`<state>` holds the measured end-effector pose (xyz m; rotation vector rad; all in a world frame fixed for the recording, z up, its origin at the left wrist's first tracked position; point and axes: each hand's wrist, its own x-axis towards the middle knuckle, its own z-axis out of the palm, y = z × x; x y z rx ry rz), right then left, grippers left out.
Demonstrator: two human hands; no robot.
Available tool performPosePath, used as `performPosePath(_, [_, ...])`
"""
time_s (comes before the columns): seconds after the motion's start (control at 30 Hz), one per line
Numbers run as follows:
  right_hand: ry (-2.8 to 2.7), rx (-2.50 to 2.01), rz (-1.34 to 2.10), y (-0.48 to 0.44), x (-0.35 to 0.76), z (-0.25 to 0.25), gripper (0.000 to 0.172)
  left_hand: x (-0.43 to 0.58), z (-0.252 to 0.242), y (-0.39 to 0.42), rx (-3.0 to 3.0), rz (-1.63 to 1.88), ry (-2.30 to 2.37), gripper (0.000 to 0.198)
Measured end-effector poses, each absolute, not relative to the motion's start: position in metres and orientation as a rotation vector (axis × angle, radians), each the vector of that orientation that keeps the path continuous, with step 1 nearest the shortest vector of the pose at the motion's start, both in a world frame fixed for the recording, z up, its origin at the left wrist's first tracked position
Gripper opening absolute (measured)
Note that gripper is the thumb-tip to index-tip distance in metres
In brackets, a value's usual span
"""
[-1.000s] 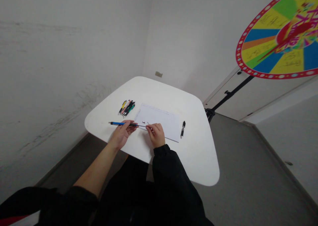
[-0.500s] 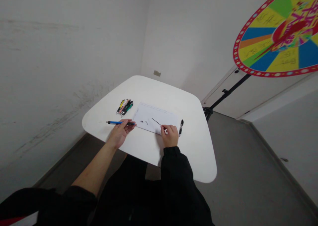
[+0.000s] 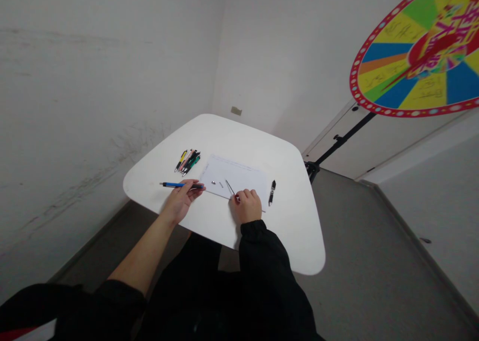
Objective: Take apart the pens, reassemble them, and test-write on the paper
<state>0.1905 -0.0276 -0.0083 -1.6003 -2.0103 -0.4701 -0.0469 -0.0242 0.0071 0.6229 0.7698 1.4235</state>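
Observation:
My left hand (image 3: 182, 199) is closed on the dark grip end of a blue pen barrel (image 3: 175, 184) lying level just above the white table (image 3: 224, 136). My right hand (image 3: 247, 205) pinches a thin dark refill (image 3: 229, 186), whose tip points up and left over a white sheet of paper (image 3: 239, 176). Two small pen parts (image 3: 217, 183) lie on the paper between my hands.
A bunch of several coloured pens (image 3: 189, 161) lies at the table's left rear. A black pen (image 3: 272, 191) lies right of the paper. A colourful prize wheel (image 3: 419, 56) on a black stand (image 3: 329, 154) stands at the right, walls close behind.
My right hand pulled the thin refill out of the blue barrel, swung right across the paper, then came back a little to the left. My left hand stayed holding the barrel.

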Motion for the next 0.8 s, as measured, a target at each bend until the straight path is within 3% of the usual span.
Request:
performPosePath(0.27, [-2.083,-1.627,-0.442,-0.0337,0.1795,-0.0044,0.014,-0.0470,0.0060,-0.0234,0.631,1.416,0.785,0.024])
performPosePath(0.8, [-2.055,-1.619,-0.312,-0.0363,0.1809,-0.0018,0.019,-0.0462,0.0068,-0.0243,0.634,1.419,0.800,0.026])
